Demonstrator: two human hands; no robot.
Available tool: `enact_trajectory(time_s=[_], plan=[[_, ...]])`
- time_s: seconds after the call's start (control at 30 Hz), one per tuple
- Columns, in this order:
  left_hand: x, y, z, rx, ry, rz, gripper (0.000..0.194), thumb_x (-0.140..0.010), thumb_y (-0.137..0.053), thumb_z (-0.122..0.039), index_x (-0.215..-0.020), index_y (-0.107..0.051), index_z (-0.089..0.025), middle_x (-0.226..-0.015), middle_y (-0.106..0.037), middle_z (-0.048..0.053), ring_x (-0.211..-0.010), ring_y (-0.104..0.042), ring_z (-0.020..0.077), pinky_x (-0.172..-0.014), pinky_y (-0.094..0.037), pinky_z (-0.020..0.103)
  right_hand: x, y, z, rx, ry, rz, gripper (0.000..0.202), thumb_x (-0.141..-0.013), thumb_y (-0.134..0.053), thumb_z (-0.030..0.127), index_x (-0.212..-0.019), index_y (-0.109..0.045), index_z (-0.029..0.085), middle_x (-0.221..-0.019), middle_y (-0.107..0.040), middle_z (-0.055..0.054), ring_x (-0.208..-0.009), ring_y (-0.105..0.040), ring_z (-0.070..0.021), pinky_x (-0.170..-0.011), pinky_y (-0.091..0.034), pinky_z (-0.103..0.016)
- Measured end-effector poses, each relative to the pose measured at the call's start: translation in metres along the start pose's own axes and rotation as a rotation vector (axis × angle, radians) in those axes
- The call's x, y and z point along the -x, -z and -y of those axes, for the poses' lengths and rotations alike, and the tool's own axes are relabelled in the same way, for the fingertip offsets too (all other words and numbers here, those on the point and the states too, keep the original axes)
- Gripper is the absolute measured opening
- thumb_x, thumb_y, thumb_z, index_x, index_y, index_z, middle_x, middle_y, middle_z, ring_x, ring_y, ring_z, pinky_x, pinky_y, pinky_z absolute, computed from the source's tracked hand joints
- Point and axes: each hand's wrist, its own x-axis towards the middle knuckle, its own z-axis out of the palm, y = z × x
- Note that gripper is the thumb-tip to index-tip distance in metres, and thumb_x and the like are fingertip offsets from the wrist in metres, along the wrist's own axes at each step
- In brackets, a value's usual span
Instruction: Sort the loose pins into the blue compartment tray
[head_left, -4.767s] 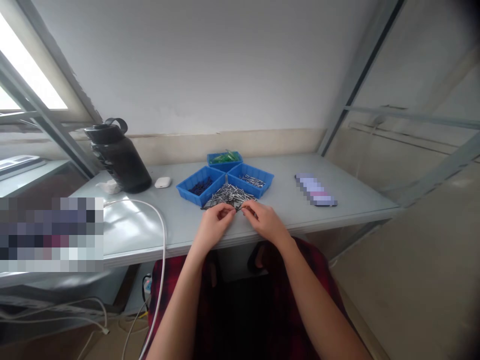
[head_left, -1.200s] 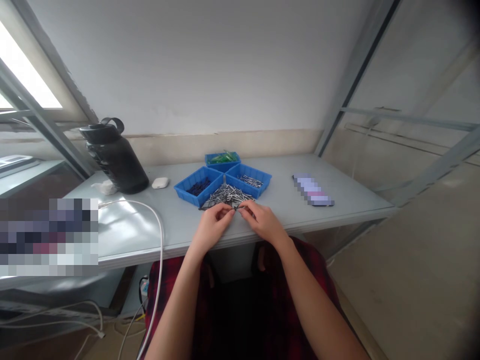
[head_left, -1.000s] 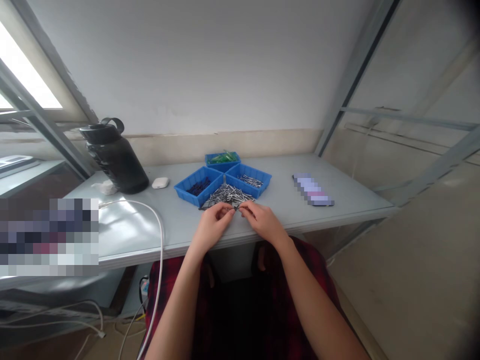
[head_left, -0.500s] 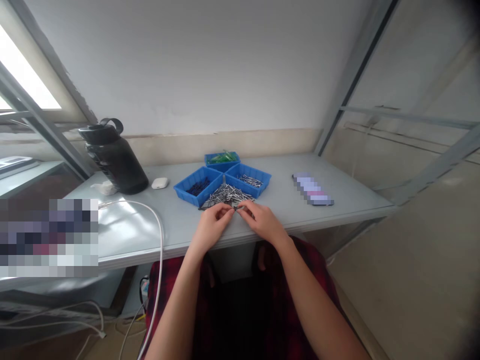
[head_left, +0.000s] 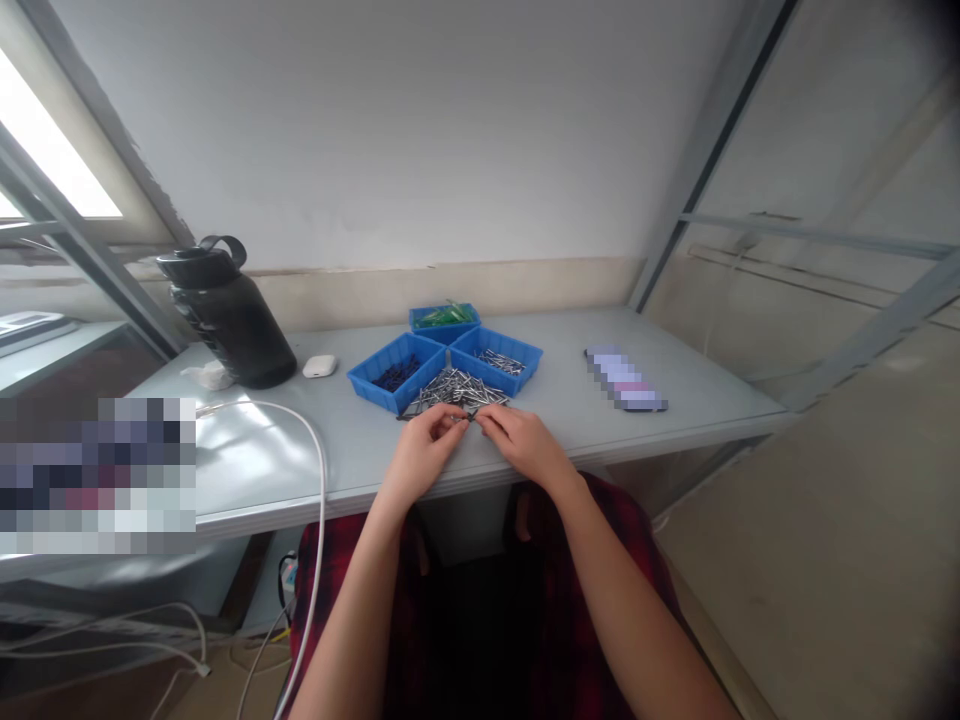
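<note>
My left hand (head_left: 431, 440) and my right hand (head_left: 517, 437) meet fingertip to fingertip near the table's front edge. Both are closed in a pinch around a small dark piece (head_left: 472, 416), too small to name. Just beyond my fingers lies a heap of thin silver metal pins (head_left: 457, 385). Behind the heap, a blue bin (head_left: 367, 385) on the left holds small dark blue parts (head_left: 397, 373). Another blue bin (head_left: 529, 362) on the right contains more silver pins (head_left: 501, 362). At the back, a third blue bin (head_left: 431, 333) has green pieces (head_left: 444, 315) in it.
A dark water bottle (head_left: 232, 320) and a white earbud case (head_left: 320, 366) stand to the left. A white cable (head_left: 323, 480) hangs over the table's front edge. To the right lies a phone (head_left: 624, 378). Metal frame posts (head_left: 709, 150) rise at the table's ends.
My right fingertips have drawn very slightly to the right, away from the left ones. Otherwise my hands and the bins stay in place.
</note>
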Motion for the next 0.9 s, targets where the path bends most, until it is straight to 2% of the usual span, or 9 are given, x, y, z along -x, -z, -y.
enact_trajectory(time_s=[0.23, 0.4, 0.53, 0.73, 0.9], plan=[[-0.0007, -0.0005, -0.0016, -0.054, 0.02, -0.017, 0.029, -0.084, -0.052, -0.04, -0.097, -0.066, -0.018, -0.071, -0.063, 0.001, -0.067, -0.055, 0.0167, -0.064, -0.042, 0.027, 0.0015, 0.0007, 0.0006, -0.056, -0.008, -0.011, 0.02, -0.097, -0.038, 0.029, -0.099, -0.057, 0.024, -0.092, -0.068, -0.002, -0.083, -0.063, -0.0174, -0.073, -0.043, -0.027], [-0.0002, -0.0013, -0.0015, -0.075, 0.011, -0.02, 0.028, -0.084, -0.052, -0.04, -0.092, -0.068, -0.019, -0.081, -0.069, 0.004, -0.075, -0.059, 0.0192, -0.07, -0.044, 0.028, 0.0023, 0.0014, 0.0009, -0.101, -0.018, -0.026, 0.02, -0.096, -0.038, 0.027, -0.105, -0.056, 0.025, -0.095, -0.069, -0.002, -0.086, -0.065, -0.0179, -0.075, -0.045, -0.028], [0.0001, -0.0009, -0.0014, -0.064, 0.01, 0.001, 0.026, -0.084, -0.052, -0.038, -0.089, -0.068, -0.018, -0.081, -0.07, 0.004, -0.076, -0.06, 0.0197, -0.069, -0.045, 0.028, 0.0023, 0.0009, 0.0009, -0.11, -0.014, -0.029, 0.021, -0.095, -0.039, 0.026, -0.107, -0.056, 0.025, -0.096, -0.069, -0.002, -0.087, -0.065, -0.0184, -0.076, -0.045, -0.028], [0.0002, -0.0006, -0.0009, -0.044, 0.002, 0.003, 0.022, -0.083, -0.053, -0.035, -0.089, -0.066, -0.018, -0.08, -0.069, 0.004, -0.075, -0.061, 0.0188, -0.068, -0.045, 0.028, 0.0023, 0.0008, 0.0016, -0.076, -0.037, -0.038, 0.022, -0.094, -0.044, 0.033, -0.111, -0.056, 0.026, -0.098, -0.07, -0.002, -0.083, -0.065, -0.019, -0.074, -0.045, -0.028], [0.0008, -0.0008, -0.0006, -0.046, 0.009, 0.006, 0.022, -0.084, -0.052, -0.035, -0.09, -0.066, -0.019, -0.081, -0.068, 0.003, -0.077, -0.061, 0.0188, -0.07, -0.045, 0.028, 0.0017, 0.0007, 0.0012, -0.044, -0.015, -0.03, 0.022, -0.096, -0.039, 0.032, -0.105, -0.058, 0.025, -0.098, -0.069, -0.003, -0.086, -0.063, -0.0189, -0.074, -0.043, -0.028]])
